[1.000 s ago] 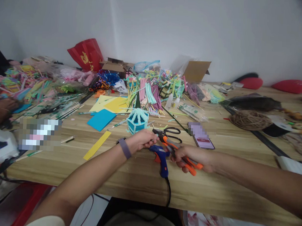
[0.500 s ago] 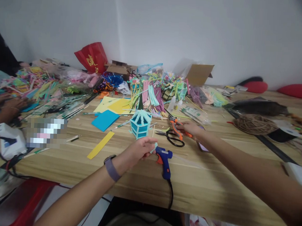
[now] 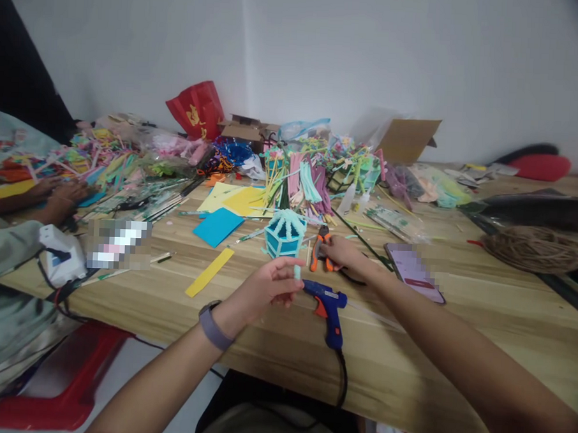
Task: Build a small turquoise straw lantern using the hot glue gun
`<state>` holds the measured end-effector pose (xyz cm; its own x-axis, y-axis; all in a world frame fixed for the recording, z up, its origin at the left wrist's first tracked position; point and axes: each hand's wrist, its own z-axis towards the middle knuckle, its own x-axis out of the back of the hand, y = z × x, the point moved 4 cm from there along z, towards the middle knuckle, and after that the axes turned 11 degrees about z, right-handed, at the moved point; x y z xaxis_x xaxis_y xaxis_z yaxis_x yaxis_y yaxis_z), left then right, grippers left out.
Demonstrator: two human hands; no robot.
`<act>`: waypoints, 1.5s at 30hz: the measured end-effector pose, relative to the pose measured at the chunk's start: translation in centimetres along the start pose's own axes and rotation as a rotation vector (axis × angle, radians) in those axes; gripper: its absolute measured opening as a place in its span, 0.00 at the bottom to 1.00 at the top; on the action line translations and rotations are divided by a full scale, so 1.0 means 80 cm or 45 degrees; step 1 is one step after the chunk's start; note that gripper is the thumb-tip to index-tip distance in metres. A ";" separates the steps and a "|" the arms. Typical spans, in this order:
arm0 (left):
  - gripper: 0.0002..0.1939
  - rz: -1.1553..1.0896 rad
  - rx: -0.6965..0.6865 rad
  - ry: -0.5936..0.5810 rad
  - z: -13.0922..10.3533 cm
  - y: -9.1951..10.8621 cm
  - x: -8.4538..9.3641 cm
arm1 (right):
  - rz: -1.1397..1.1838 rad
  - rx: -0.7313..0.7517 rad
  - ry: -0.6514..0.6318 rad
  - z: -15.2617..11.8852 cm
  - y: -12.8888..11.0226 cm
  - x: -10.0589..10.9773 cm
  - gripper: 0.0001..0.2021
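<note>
Between the fingertips of my left hand (image 3: 274, 285) is a small mint-green fuzzy piece (image 3: 297, 272), likely pipe cleaner. My right hand (image 3: 343, 252) is wrapped around orange-handled pliers (image 3: 317, 248), their dark jaws pointing away from me. A blue glue gun (image 3: 332, 304) with an orange trigger lies on the table just right of my left hand, its nozzle near those fingertips. Behind both hands stands a small mint-and-blue lantern-shaped craft (image 3: 284, 234). The black scissors are mostly hidden under my right hand and wrist.
Left of the lantern lie a yellow strip (image 3: 210, 272) and a blue sheet (image 3: 218, 227). A phone (image 3: 415, 273) rests beyond my right forearm. Bundled pipe cleaners (image 3: 309, 182) fill the back. Another person's hands (image 3: 64, 200) are at far left.
My right hand has carried the pliers leftward, nearer the lantern and my left hand, uncovering the phone. My left hand keeps its mint piece. The whole view has shifted slightly.
</note>
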<state>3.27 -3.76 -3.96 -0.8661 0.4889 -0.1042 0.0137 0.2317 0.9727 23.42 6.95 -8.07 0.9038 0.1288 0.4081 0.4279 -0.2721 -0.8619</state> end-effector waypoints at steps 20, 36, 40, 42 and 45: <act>0.25 1.009 -0.374 0.351 0.025 0.023 0.009 | 0.290 0.444 -0.167 -0.094 -0.075 -0.053 0.12; 0.22 1.686 -1.040 0.637 0.078 0.053 0.055 | -0.001 0.586 0.216 -0.052 -0.118 -0.034 0.09; 0.19 1.676 -1.065 0.667 0.077 0.052 0.055 | -0.021 0.616 0.258 -0.051 -0.116 -0.038 0.09; 0.18 1.680 -1.066 0.689 0.077 0.052 0.055 | -0.040 0.637 0.274 -0.052 -0.115 -0.040 0.09; 0.17 1.683 -1.057 0.713 0.078 0.051 0.053 | -0.091 0.676 0.288 -0.054 -0.114 -0.042 0.10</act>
<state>2.77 4.51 -1.69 -0.5367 -0.4160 0.7341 0.7446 -0.6427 0.1802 16.47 4.87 -0.32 0.8751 -0.0938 0.4747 0.4821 0.2527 -0.8389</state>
